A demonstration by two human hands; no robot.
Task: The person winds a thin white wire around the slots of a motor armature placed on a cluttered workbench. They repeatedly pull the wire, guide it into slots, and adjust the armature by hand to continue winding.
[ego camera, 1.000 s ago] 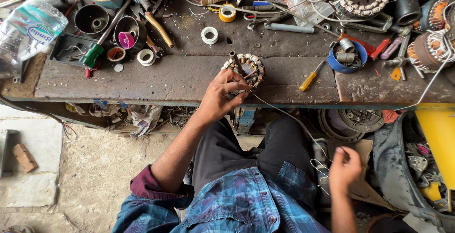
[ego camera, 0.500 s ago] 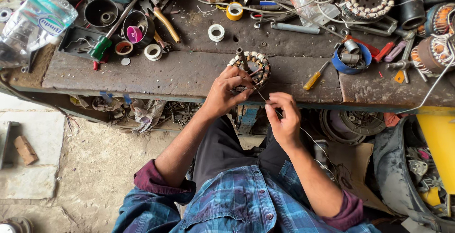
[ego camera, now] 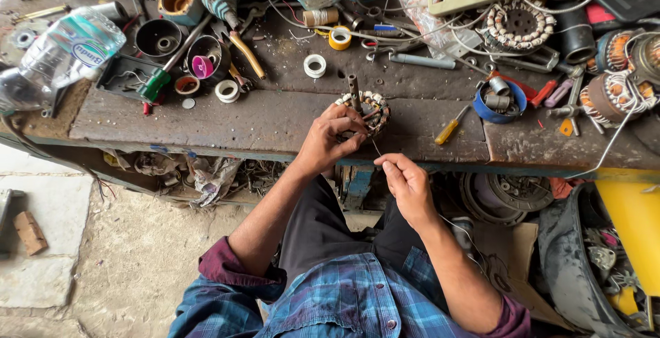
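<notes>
A round motor stator (ego camera: 368, 108) with wound coils and a short upright shaft stands near the front edge of the dark workbench (ego camera: 261, 115). My left hand (ego camera: 330, 139) grips its near side with curled fingers. My right hand (ego camera: 405, 183) is just below the bench edge, fingers pinched on a thin wire (ego camera: 377, 148) that runs up to the stator. I sit in a blue plaid shirt with dark trousers.
A yellow-handled screwdriver (ego camera: 450, 128) lies right of the stator. A blue bowl of parts (ego camera: 500, 99), tape rolls (ego camera: 315, 65), a crushed plastic bottle (ego camera: 58, 53), cups, another stator (ego camera: 515, 25) and tools crowd the bench. Scrap and a yellow panel (ego camera: 636, 231) sit below right.
My right hand has risen from down by my knee to the bench edge and taken the wire. The left hand has stayed on the stator.
</notes>
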